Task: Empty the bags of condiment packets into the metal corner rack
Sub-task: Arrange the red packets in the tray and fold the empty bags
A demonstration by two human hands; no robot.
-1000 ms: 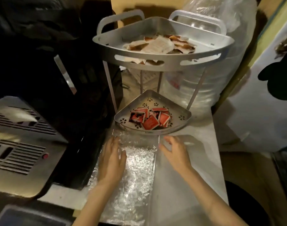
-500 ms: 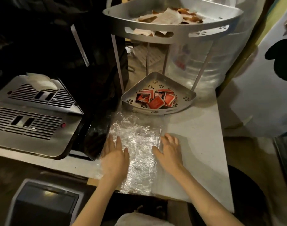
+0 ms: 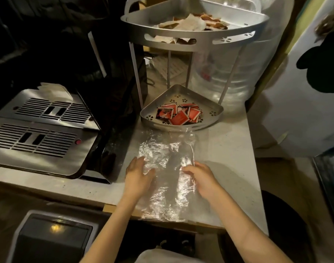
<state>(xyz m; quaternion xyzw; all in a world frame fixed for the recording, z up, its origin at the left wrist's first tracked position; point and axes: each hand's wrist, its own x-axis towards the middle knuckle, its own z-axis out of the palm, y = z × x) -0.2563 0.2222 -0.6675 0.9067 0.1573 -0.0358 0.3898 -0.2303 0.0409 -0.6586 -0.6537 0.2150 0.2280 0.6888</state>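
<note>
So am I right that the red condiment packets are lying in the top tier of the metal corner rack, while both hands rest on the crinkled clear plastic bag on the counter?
Not quite: the head view shows the red condiment packets in the bottom tier of the metal corner rack. The top tier holds pale and brown packets. Both hands, left and right, do rest on the crinkled clear plastic bag.

Both bare forearms reach forward from the bottom edge of the view, converging slightly toward the middle. The left hand (image 3: 138,174) lies palm down, fingers straight and close together, thumb angled inward toward the other hand. The right hand (image 3: 199,178) sits level with it and a little apart, its back turned up, fingers bent downward at the knuckles and the fingertips (image 3: 185,168) pointing left.
</note>
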